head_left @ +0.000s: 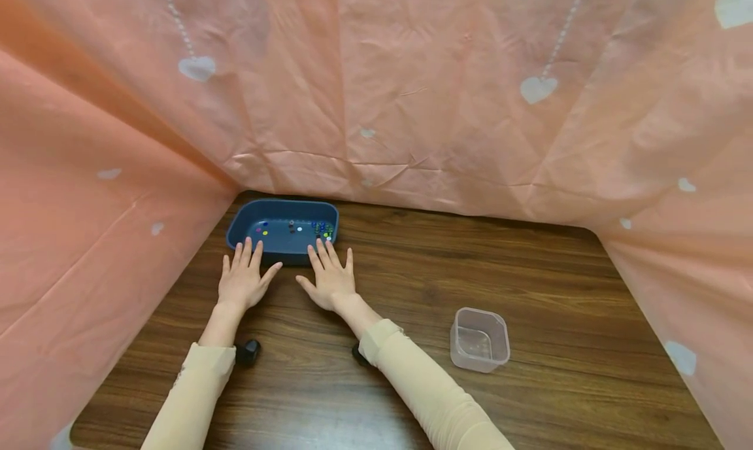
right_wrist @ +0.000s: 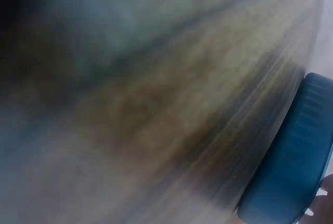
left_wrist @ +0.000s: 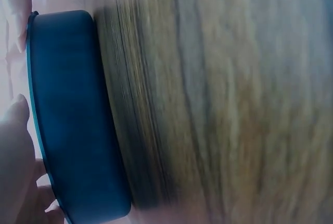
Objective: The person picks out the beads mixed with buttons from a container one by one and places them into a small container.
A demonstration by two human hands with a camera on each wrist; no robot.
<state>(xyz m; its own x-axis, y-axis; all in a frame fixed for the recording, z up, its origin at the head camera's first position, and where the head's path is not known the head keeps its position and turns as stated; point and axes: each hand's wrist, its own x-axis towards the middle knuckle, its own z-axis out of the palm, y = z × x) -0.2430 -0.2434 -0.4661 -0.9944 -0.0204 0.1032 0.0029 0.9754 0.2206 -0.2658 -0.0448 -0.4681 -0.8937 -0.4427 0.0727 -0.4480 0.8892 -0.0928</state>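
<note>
A dark blue rectangular tray (head_left: pixel 282 205) stands at the far left of the wooden table, with small colourful beads or buttons in it, several clustered at its right end (head_left: pixel 322 229). My left hand (head_left: pixel 242 280) reaches to the tray's near left rim, fingers straight and spread. At the near right rim my right hand (head_left: pixel 331 281) lies likewise, palm down with spread fingers. Whether the fingertips touch the rim or hover over it is hard to tell. In the left wrist view the tray's blue side wall (left_wrist: pixel 78 114) shows beside the left hand (left_wrist: pixel 18 166); the right wrist view catches its wall (right_wrist: pixel 291 161) too.
A clear square plastic container (head_left: pixel 480 340) stands on the right of the table (head_left: pixel 412 293). Black wrist devices (head_left: pixel 248 352) sit by the sleeves. Pink curtains with white hearts (head_left: pixel 412 97) hang along the table's back and sides.
</note>
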